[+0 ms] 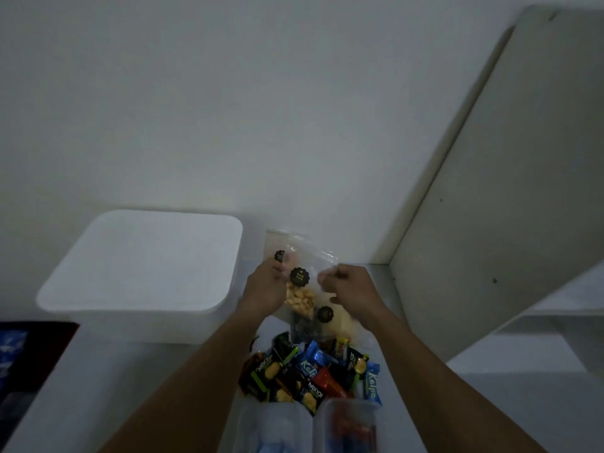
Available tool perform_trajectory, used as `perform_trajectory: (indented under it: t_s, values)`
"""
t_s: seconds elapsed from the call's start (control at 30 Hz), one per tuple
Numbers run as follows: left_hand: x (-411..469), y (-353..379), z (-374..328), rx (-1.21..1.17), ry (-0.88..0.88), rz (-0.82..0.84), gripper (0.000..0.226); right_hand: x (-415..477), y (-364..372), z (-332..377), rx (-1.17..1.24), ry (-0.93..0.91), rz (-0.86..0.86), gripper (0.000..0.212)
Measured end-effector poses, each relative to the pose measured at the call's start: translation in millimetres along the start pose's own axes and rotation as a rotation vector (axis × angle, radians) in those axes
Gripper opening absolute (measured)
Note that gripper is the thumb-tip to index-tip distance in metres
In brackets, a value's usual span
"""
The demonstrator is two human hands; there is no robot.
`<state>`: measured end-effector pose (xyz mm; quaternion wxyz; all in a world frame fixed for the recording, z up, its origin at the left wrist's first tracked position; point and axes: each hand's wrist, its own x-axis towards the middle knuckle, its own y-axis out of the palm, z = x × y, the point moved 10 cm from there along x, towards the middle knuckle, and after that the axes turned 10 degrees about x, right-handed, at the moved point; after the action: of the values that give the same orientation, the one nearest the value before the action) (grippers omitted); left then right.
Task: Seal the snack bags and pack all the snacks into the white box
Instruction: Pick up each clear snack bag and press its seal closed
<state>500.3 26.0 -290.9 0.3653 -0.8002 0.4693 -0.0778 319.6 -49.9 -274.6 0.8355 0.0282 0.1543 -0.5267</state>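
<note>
A clear plastic snack bag (pixel 302 291) with pale yellow snacks and a round black sticker is lifted above the white surface. My left hand (pixel 266 287) pinches its left top edge and my right hand (pixel 346 286) pinches its right top edge. Behind and under it lie more clear bags (pixel 330 317) with the same black stickers. The white box (pixel 140 273) stands to the left with its lid on. A pile of small wrapped snacks (pixel 310 371) in black, green, blue and red wrappers lies nearer to me, between my forearms.
Two clear plastic containers (pixel 346 423) stand at the bottom edge, just below the snack pile. A white wall rises behind. A white panel (pixel 490 158) and shelves stand to the right. Dark items (pixel 19 354) lie beyond the surface's left edge.
</note>
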Motion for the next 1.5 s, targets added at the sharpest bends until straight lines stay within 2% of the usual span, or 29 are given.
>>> perform_trajectory:
  t_s: [0.13, 0.4, 0.53, 0.7, 0.87, 0.97, 1.13, 1.37, 1.5]
  values:
    - [-19, -31, -40, -0.082, 0.045, 0.035, 0.015, -24, -8, 52, 0.021, -0.115, 0.005, 0.015]
    - [-59, -104, -113, -0.337, 0.244, -0.011, 0.004, -63, -15, 149, 0.066, -0.315, 0.032, 0.011]
    - [-77, -126, -141, -0.471, 0.274, 0.033, 0.014, -77, -19, 180, 0.062, -0.361, 0.032, 0.011]
    - [-92, -142, -165, -0.489, 0.332, 0.047, 0.014, -95, -21, 211, 0.161, -0.426, 0.031, 0.015]
    - [-100, -159, -178, -0.603, 0.37, 0.016, 0.014, -104, -19, 225, 0.155, -0.434, 0.055, 0.011]
    - [-100, -168, -182, -0.582, 0.398, -0.02, 0.008, -108, -16, 232, 0.173, -0.437, 0.088, 0.01]
    - [-98, -172, -187, -0.58, 0.402, -0.007, 0.009, -108, -13, 248, 0.057, -0.511, 0.072, 0.008]
    - [-94, -184, -195, -0.562, 0.437, -0.03, 0.008, -107, -10, 257, 0.137, -0.482, 0.133, 0.007]
    - [-94, -187, -203, -0.557, 0.461, -0.025, 0.011, -108, -12, 265, 0.141, -0.504, 0.092, 0.008]
